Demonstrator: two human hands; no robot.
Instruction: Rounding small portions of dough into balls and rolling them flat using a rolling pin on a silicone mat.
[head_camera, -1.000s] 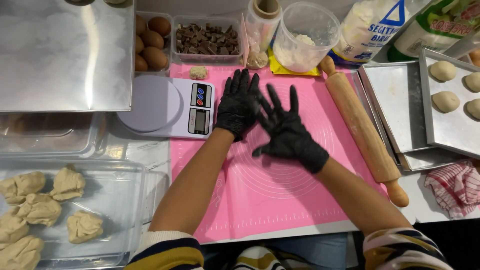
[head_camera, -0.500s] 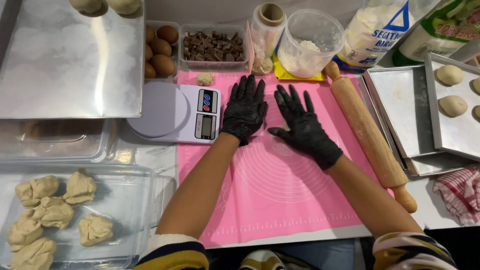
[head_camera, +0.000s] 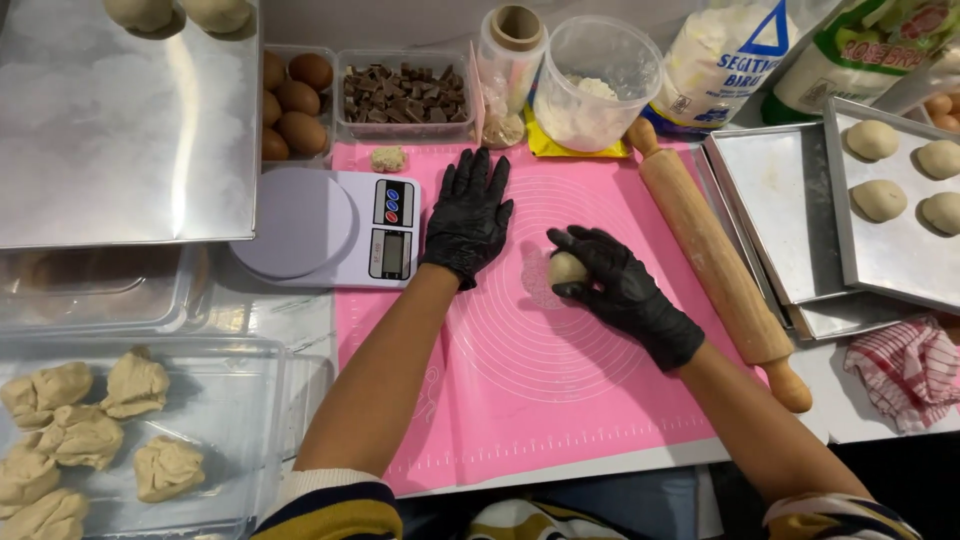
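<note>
Both my hands wear black gloves over a pink silicone mat. My left hand lies flat and open on the mat, fingers spread, beside a white kitchen scale. My right hand cups a small pale dough ball against the mat near its middle. A wooden rolling pin lies diagonally along the mat's right side, just right of my right hand.
Clear container at lower left holds several dough lumps. Metal trays at right carry shaped dough balls. Along the back stand eggs, chocolate pieces, a flour tub, a wrap roll, flour bags. A checked cloth lies at right.
A second ago both hands rubbed together above the mat. They parted; the left now rests flat and the right has closed over a dough ball on the mat.
</note>
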